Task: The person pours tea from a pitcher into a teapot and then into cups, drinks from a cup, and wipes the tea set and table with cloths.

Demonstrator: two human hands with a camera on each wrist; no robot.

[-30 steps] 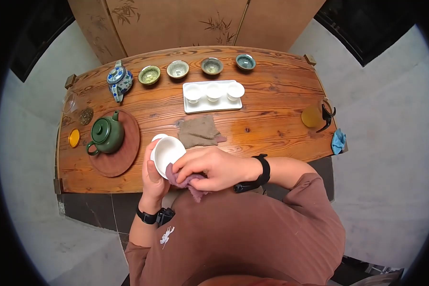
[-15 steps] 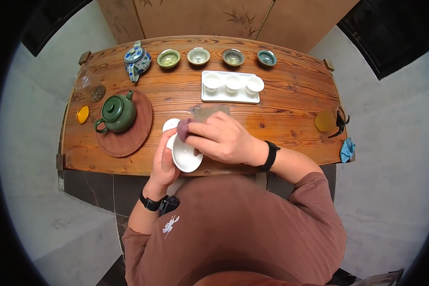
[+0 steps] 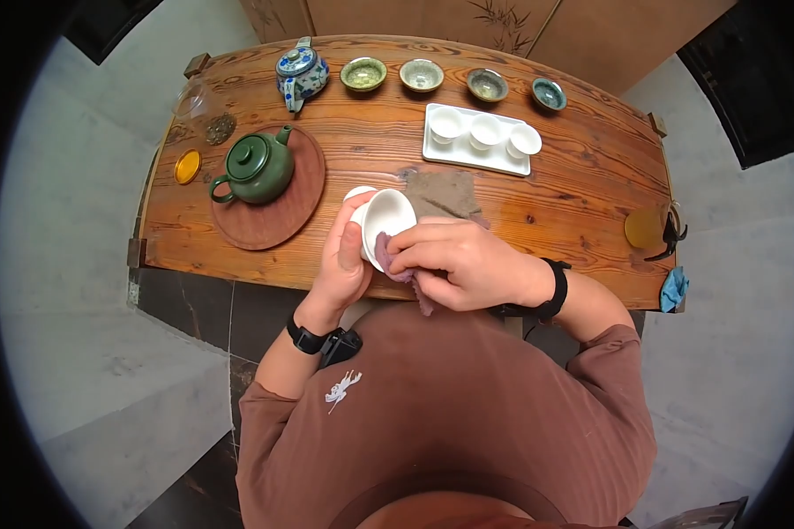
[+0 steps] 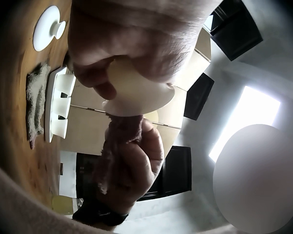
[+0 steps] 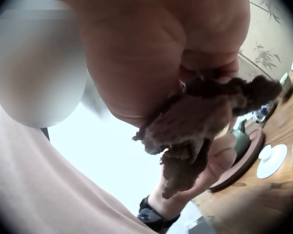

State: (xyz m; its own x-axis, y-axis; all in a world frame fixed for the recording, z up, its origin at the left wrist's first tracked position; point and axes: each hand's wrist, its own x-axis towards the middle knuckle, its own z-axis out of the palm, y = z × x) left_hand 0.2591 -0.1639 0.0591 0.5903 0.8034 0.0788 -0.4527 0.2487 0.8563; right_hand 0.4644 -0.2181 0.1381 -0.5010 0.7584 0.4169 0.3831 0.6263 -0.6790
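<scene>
In the head view my left hand [image 3: 337, 264] grips a white gaiwan bowl [image 3: 392, 210], tilted with its opening toward the right hand. A crumpled purple cloth [image 5: 190, 119] is pinched in my right hand [image 3: 463, 260]. That cloth lies over the bowl's near rim, with a loose end hanging below the fingers. Seen from the left wrist, the bowl's pale outside [image 4: 139, 95] is under the left fingers, and its inside is hidden. The white lid [image 5: 272, 161] lies knob up on the table beside the left hand.
A folded grey-brown cloth [image 3: 439, 192] lies beyond the hands, before a white tray [image 3: 476, 161] with three small cups. Left stands a green teapot [image 3: 260, 167] on a round wooden board [image 3: 304, 198]. Several glazed bowls and a blue-white teapot [image 3: 300, 75] line the back; a glass pitcher [image 3: 646, 229] stands right.
The purple cloth in my right hand went from the near rim to the far rim, then back to the near rim. The left hand keeps holding the bowl, turning its tilt. The head view has shifted.
</scene>
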